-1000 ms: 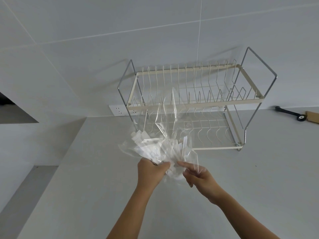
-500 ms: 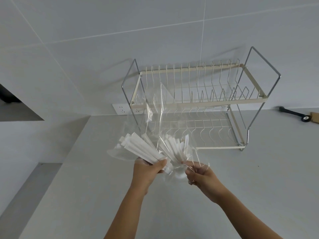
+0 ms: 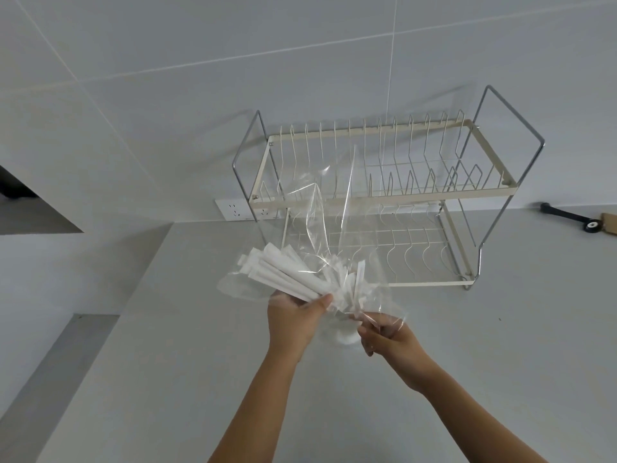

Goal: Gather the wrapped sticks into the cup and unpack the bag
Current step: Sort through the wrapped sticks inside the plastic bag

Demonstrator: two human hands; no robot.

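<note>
My left hand [image 3: 295, 320] grips a bundle of white paper-wrapped sticks [image 3: 283, 274] that fan out up and to the left. A clear plastic bag [image 3: 329, 208] drapes over the sticks and rises in front of the rack. My right hand [image 3: 387, 335] pinches the lower edge of that bag on the right. Below and between my hands a clear cup [image 3: 345, 335] stands on the counter, and more wrapped sticks [image 3: 354, 289] stand in it. The cup is partly hidden by the bag and my hands.
A two-tier wire dish rack [image 3: 384, 195] stands against the tiled wall behind my hands. A wall socket [image 3: 233, 208] sits left of it. A black tool [image 3: 567, 217] and a cardboard piece [image 3: 609, 223] lie far right on the grey counter [image 3: 167, 379], whose edge drops at the left.
The view shifted slightly. My left hand pulled a bundle of sticks free so they now fan out clearly to the left, while my right hand moved a little lower on the bag.
</note>
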